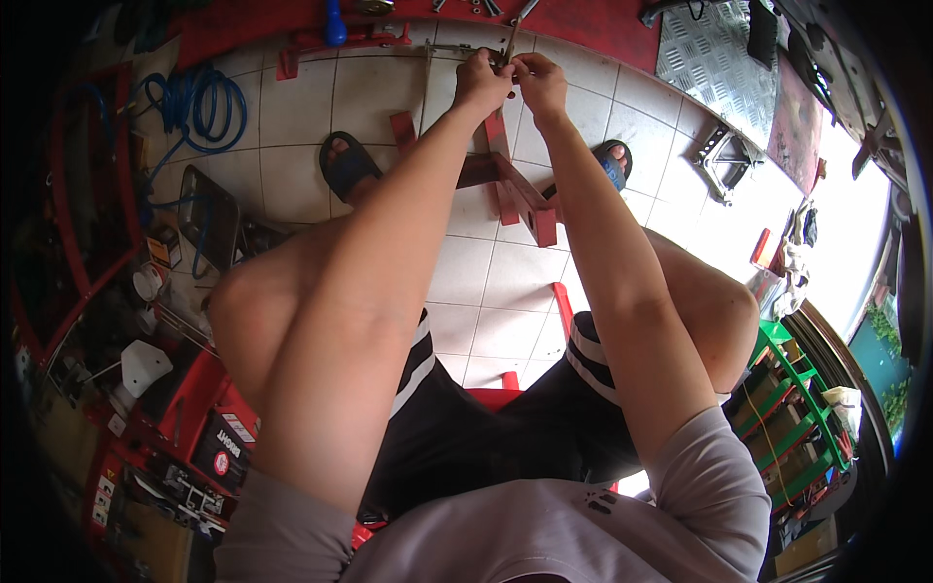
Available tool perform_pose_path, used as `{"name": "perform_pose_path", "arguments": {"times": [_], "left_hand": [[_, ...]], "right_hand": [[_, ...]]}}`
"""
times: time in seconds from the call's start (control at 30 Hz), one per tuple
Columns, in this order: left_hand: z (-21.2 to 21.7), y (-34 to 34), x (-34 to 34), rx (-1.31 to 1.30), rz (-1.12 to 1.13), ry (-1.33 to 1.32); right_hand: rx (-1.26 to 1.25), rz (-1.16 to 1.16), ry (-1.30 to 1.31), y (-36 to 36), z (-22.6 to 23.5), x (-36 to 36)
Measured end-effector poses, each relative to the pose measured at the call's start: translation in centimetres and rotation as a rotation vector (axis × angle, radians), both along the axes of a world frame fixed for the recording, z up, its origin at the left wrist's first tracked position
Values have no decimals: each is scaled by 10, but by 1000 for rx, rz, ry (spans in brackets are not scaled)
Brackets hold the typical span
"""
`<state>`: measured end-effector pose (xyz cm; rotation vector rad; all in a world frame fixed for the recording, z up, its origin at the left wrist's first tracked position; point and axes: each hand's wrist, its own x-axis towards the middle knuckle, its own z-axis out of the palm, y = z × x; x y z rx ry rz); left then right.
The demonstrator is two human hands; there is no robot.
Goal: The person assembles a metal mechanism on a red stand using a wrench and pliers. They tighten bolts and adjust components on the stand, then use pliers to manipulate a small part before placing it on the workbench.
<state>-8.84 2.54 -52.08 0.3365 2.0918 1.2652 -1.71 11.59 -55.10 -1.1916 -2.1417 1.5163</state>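
Note:
Both my arms reach out to the far edge of the view, where my hands meet side by side over a red metal stand (505, 180). My left hand (483, 85) is closed, its thumb and fingers bent together. Close against it, my right hand (540, 85) pinches with thumb and forefinger. Between the fingertips a thin, light-coloured rod (511, 41) points away from me; its lower end and any small part there are hidden. A thin metal frame (449, 49) lies just left of the hands.
Beyond my hands runs a red work surface (593, 29) with bolts and a blue-handled tool (335, 24). A coiled blue hose (209, 107) and black tray (209, 219) are at left. On the right are a metal bracket (724, 160) and green rack (802, 389). My sandalled feet flank the stand.

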Motion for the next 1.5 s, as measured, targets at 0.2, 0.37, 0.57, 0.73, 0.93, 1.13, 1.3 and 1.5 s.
{"name": "perform_pose_path", "arguments": {"times": [0.2,0.37,0.57,0.73,0.93,1.13,1.3,1.5], "left_hand": [[-13,4,3,27,24,88],[-5,4,5,95,90,-82],[8,4,5,8,34,-33],[14,8,9,2,43,9],[0,8,7,70,90,-75],[-2,4,4,93,129,-79],[-5,6,3,85,97,-73],[-7,5,3,61,93,-39]], "right_hand": [[-250,-85,90,0,2,2],[-402,-83,78,8,-4,-1],[-314,-86,96,8,-7,-2],[-454,-148,163,13,-6,2],[-390,-76,95,16,-13,1],[-647,-165,242,9,0,-4],[-588,-110,249,14,-5,-4],[-641,-161,204,13,5,-5]]}}
